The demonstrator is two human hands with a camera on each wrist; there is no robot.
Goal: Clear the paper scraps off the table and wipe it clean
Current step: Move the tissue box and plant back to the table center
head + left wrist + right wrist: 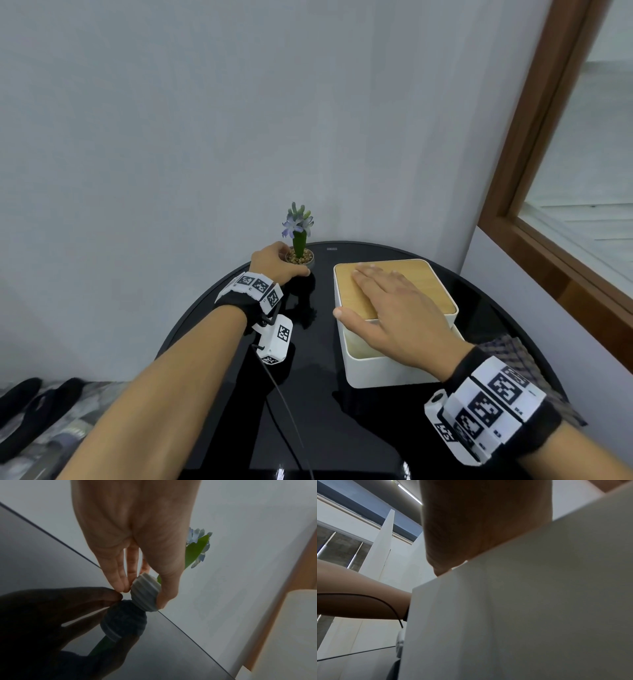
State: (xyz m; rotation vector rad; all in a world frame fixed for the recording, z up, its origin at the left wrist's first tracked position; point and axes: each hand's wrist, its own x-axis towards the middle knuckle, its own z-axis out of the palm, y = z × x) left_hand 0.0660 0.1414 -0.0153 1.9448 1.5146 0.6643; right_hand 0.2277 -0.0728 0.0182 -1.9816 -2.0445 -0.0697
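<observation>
I see the black glossy bench (342,411) under both my hands, and no paper scraps anywhere on its visible surface; if any remain, they are hidden from me. The white box (387,370) with its wooden lid (428,287) sits directly beneath my right hand (387,308), which lies flat on the lid, fingers straight and spread, gripping nothing. A checked cloth (513,353), my likely wiper, lies just right of that wrist, so the right hand is nearer it. My left hand (274,262) reaches ahead, fingers and thumb curled round the small ribbed flower pot (145,593), pinching it at the bench's far edge.
</observation>
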